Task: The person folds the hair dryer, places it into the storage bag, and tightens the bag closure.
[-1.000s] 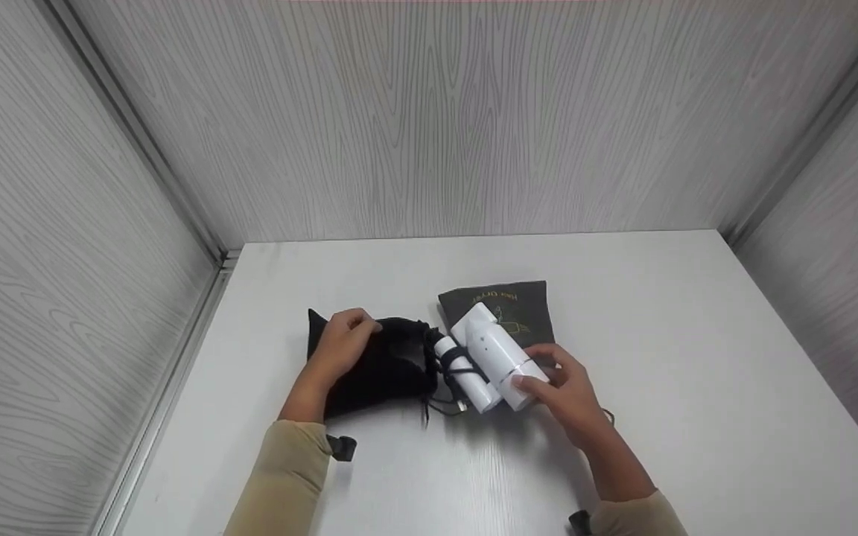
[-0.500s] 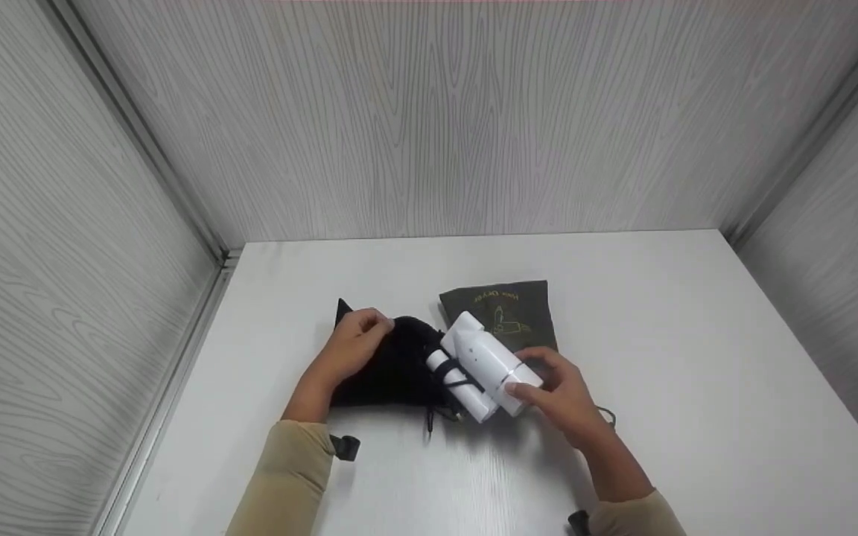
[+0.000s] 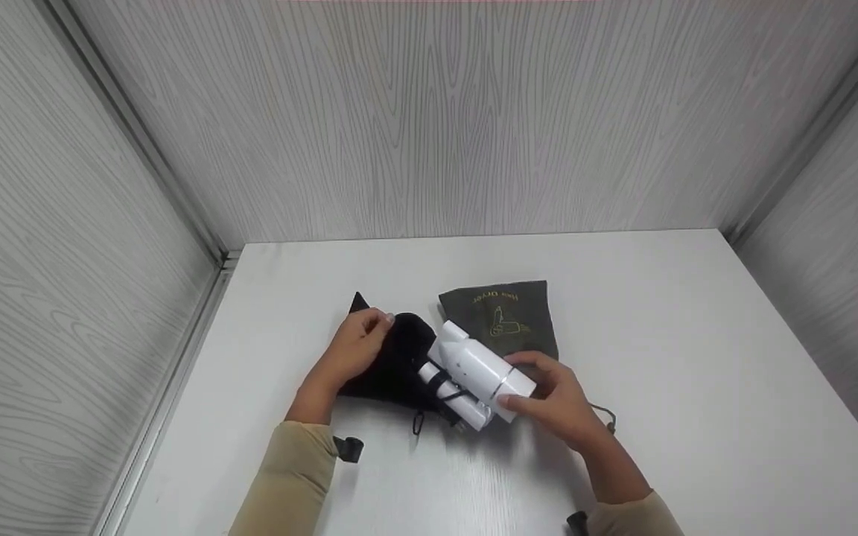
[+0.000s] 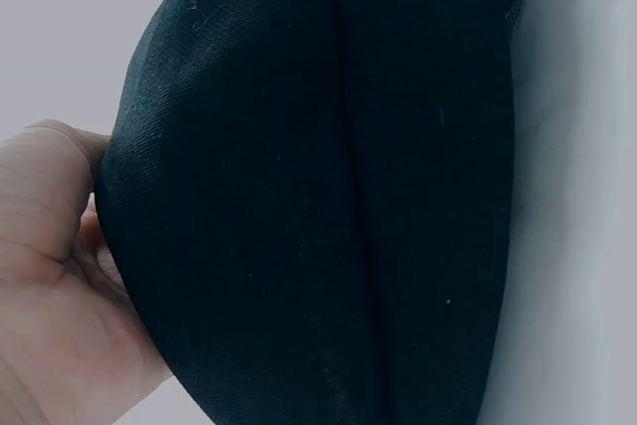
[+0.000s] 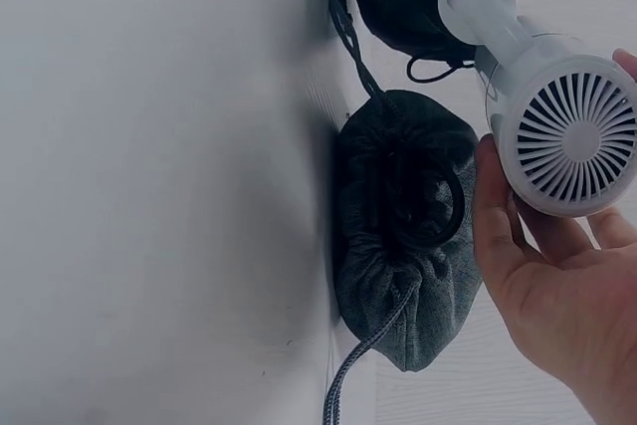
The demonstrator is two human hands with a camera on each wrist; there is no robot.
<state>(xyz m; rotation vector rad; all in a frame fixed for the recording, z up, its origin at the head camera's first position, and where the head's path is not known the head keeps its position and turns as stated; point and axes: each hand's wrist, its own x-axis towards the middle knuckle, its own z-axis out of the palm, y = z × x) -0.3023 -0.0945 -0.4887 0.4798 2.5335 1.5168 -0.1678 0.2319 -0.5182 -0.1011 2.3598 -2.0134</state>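
Observation:
In the head view, my right hand grips the body end of a white folded hair dryer, thumb on the near side. Its grille end faces the right wrist camera. A dark strap holds the folded handle. The front of the dryer overlaps the mouth of a black drawstring bag. My left hand pinches the bag's far edge between thumb and fingers. In the left wrist view the bag's black fabric covers most of that hand's fingers.
A dark grey drawstring pouch with yellow "Hair Dryer" lettering lies behind the dryer; its cord trails to the right of my right wrist. Wood-grain panels enclose the white table at the back and sides.
My right hand has brought the hair dryer left and slightly nearer, over the bag's mouth. The bag has shifted right and bunched up, with my left hand moving right along with it.

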